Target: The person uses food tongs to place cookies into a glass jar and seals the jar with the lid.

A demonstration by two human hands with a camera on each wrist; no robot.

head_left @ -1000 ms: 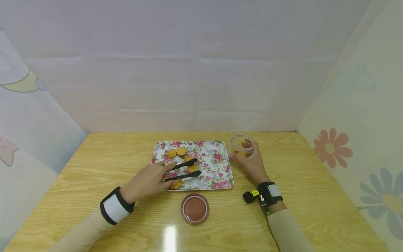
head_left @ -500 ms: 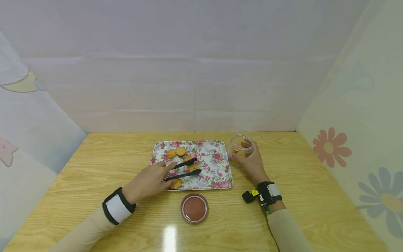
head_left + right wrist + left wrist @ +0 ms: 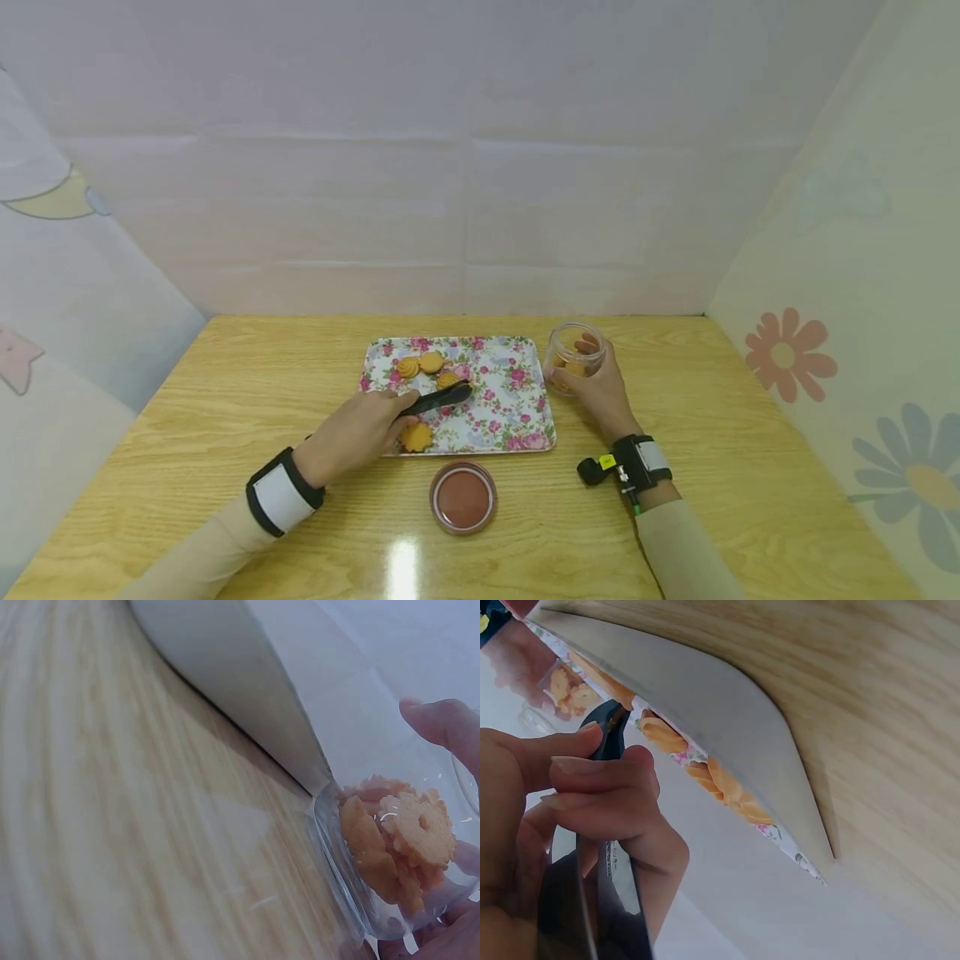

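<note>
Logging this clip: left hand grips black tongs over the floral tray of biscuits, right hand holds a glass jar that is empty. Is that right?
Not quite: the clear glass jar is not empty. The right wrist view shows orange biscuits inside it, and the head view agrees. The rest stands: the left hand grips the black tongs over the floral tray of biscuits, and the right hand holds the jar.

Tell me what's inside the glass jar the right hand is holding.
The glass jar holds several orange flower-shaped cookies, piled at the bottom. The right hand wraps round the jar's near side, so anything behind the fingers, and the exact count, is hidden.
</note>
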